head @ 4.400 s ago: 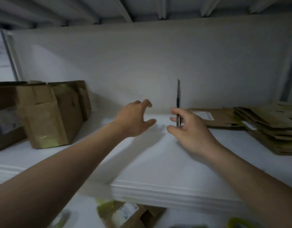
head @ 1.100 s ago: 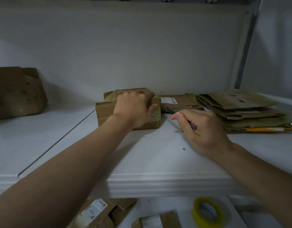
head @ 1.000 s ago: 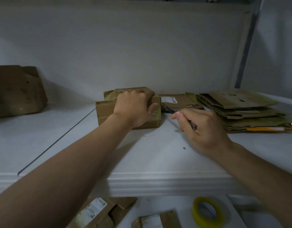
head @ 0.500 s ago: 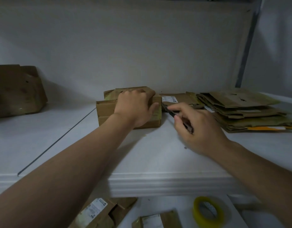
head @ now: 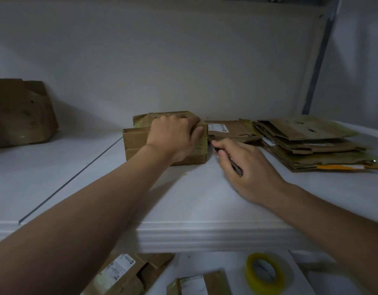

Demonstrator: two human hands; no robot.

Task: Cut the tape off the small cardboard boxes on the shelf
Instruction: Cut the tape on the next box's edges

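Note:
A small taped cardboard box (head: 137,141) sits on the white shelf (head: 196,201) near the back wall. My left hand (head: 175,137) grips its top right part, fingers curled over the far edge. My right hand (head: 245,167) holds a thin dark knife (head: 235,166). The knife points toward the box's right side, and its tip is hidden behind my fingers and the box corner.
A pile of flattened cardboard boxes (head: 311,143) lies at the right, with one labelled flat piece (head: 228,128) just behind my right hand. A larger brown box (head: 20,113) stands at the far left. Below the shelf lie a yellow tape roll (head: 264,271) and labelled cardboard (head: 128,271).
My right hand has slid left with the knife, up to the box's right side. My left hand keeps the same grip on the box.

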